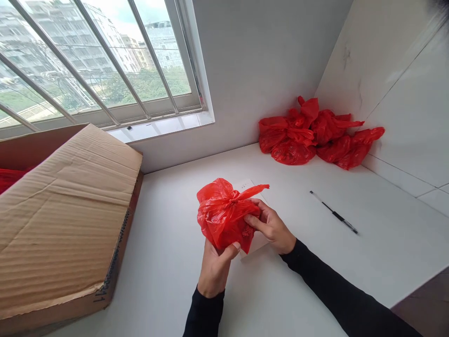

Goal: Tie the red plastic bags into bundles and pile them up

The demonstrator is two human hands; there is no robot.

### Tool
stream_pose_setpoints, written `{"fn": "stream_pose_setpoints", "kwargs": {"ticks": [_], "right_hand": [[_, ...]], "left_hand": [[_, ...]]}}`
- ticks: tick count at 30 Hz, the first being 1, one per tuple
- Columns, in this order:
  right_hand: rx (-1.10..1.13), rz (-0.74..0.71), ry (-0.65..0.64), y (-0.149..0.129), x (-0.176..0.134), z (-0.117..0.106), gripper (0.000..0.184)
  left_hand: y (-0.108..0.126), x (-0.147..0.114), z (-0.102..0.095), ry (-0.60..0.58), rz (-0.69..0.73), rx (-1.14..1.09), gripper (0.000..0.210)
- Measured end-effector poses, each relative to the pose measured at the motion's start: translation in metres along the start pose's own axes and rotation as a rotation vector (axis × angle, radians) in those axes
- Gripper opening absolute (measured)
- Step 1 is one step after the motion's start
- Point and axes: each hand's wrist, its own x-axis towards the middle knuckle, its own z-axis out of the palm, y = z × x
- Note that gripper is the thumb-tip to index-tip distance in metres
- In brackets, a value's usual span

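The left hand and right hand, above a white tabletop, pinch a knotted red plastic bag between thumbs and fingers, left at its near lower edge, right along its right side. The bag looks light and soft, its plastic thin, likely slippery and prone to tearing; how fragile it is inside cannot be told. The gathered knot appears the sturdiest hold, the slim loose tail a weaker one.

Carton: the left frame edge is cutting it off.
Paper: the red bag is covering much; its marks are appearing too small.
Left hand: the bag is hiding most fingers.
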Motion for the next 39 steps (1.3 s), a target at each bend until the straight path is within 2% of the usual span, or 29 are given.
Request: {"fn": "stream_pose_setpoints", "kwargs": {"ticks": [5,10,15,18,21,23,28,31,32,34,36,39], "right_hand": [[0.050,0.035,0.057,0.000,0.000,0.000,0.031],[0.012,0.072,0.021,0.000,-0.001,0.000,0.030],[-0.059,0.020,-0.009,-0.002,-0.001,0.000,0.023],[-0.106,0.018,-0.076,-0.003,-0.001,0.001,0.016],[-0.075,0.033,-0.112,-0.002,-0.002,0.002,0.023],[-0.082,0.038,-0.092,-0.002,-0.004,0.002,0.025],[-0.144,0.064,0.013,-0.007,-0.008,0.002,0.034],[-0.135,0.101,0.087,-0.011,-0.008,0.002,0.032],[-0.129,0.108,0.107,-0.012,-0.008,0.002,0.032],[-0.121,0.120,0.140,-0.011,-0.008,0.002,0.033],[-0.112,0.126,0.162,-0.009,-0.008,0.002,0.033],[-0.107,0.141,0.178,-0.005,-0.009,0.001,0.035]], "left_hand": [[-0.002,0.001,0.003,0.066,-0.021,0.001,0.040],[-0.002,0.001,-0.002,0.179,-0.046,0.007,0.035],[-0.001,0.002,0.001,0.185,-0.047,0.042,0.046],[0.000,0.000,0.003,0.212,-0.024,0.067,0.050],[0.007,0.001,-0.005,0.293,0.005,0.029,0.047],[0.017,0.004,-0.019,0.339,0.005,0.027,0.049],[0.049,0.010,-0.070,0.437,-0.105,0.451,0.048],[0.064,0.003,-0.084,0.591,-0.057,0.634,0.071],[0.066,0.000,-0.082,0.669,-0.006,0.727,0.078],[0.067,-0.005,-0.071,0.764,0.110,0.978,0.072],[0.063,-0.005,-0.056,0.741,0.163,1.244,0.057],[0.051,0.008,-0.042,0.669,0.100,1.509,0.062]]}}
